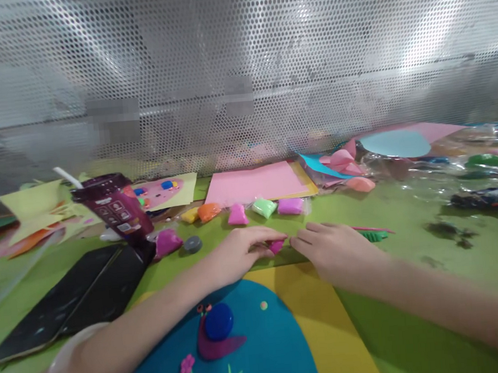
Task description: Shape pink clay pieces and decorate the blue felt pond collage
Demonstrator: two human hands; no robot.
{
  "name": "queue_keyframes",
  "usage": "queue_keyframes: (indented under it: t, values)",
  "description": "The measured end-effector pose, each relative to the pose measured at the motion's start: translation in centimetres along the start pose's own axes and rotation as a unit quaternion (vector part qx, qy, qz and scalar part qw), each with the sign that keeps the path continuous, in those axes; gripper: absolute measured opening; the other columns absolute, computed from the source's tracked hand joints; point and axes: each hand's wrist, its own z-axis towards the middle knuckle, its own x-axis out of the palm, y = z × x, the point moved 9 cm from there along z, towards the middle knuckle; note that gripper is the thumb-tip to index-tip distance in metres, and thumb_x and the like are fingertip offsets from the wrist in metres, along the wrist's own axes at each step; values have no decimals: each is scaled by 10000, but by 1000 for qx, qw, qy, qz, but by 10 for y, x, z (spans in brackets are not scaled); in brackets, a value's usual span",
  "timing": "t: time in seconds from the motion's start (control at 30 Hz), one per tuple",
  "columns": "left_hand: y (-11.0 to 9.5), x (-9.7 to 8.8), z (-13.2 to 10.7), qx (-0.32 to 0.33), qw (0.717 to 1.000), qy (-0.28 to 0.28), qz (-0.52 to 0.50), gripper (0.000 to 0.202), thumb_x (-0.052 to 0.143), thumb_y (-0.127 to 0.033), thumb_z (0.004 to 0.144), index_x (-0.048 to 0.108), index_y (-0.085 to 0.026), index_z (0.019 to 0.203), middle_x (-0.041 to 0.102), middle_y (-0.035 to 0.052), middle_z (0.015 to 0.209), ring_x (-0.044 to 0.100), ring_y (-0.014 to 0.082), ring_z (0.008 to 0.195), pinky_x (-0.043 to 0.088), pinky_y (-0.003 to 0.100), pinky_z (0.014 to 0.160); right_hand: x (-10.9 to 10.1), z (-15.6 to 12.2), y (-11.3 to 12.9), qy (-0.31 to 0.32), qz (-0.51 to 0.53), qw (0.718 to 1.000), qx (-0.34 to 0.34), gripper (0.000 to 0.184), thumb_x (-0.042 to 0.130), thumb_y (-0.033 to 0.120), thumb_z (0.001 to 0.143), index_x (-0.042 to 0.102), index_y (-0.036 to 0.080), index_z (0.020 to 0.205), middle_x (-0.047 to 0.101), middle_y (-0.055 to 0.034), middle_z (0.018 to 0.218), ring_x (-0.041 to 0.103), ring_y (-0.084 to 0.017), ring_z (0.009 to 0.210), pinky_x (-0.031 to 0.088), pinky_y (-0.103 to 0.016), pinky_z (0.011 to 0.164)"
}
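1. While my left hand [241, 253] pinches a bit of pink clay [276, 246] between thumb and fingers, my right hand [338, 248] rests just beside it, fingers curled; I cannot tell whether it grips or touches anything.
2. The clay sits between my two hands, just beyond the far edge of a yellow card [318, 301].
3. To handle it well, I judge a light, even pinch best: soft clay would dent under hard fingertips. Keeping it away from the card should save the finished shapes from smears.
4. Below my hands, the card bears a blue disc [283, 345] with a snail [219, 324] and a pink flower [186, 365].
5. Behind my right hand lies a green leaf-like piece [372, 236].
6. Left of my left hand are a grey cap [192, 244], a black folder [106, 289] and a purple cup [116, 205] with a straw.
7. Farther out, bright packets [237, 214] line up before pink paper [253, 183]; a perforated metal screen [238, 49] stands behind everything.
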Motion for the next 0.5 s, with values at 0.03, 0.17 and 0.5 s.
queue_keyframes:
  t: [0.03,0.17,0.5]
  values:
    - [1,0,0,-5,1000,-2,-5,321,522,-70,789,634,-200,1061,658,29,1114,597,148,1002,466,278,893,0,0,0,-1,-2,1000,-3,324,551,-12,656,616,125,942,605,-42,809,539,-204,732,381,-282,559]
    - [8,0,0,-17,1000,-1,-24,355,500,-34,779,630,-198,1066,659,23,1114,607,152,992,480,291,887,0,-3,1,-15,-10,1000,-10,295,578,-9,628,622,140,879,598,-23,793,524,-194,691,351,-286,528]
    - [11,1,1,-33,998,4,-57,376,493,2,762,633,-186,1055,670,21,1088,619,140,956,483,265,873,0,-5,-2,-57,-28,998,0,299,581,-4,602,615,136,864,590,-16,762,512,-189,684,308,-296,503]
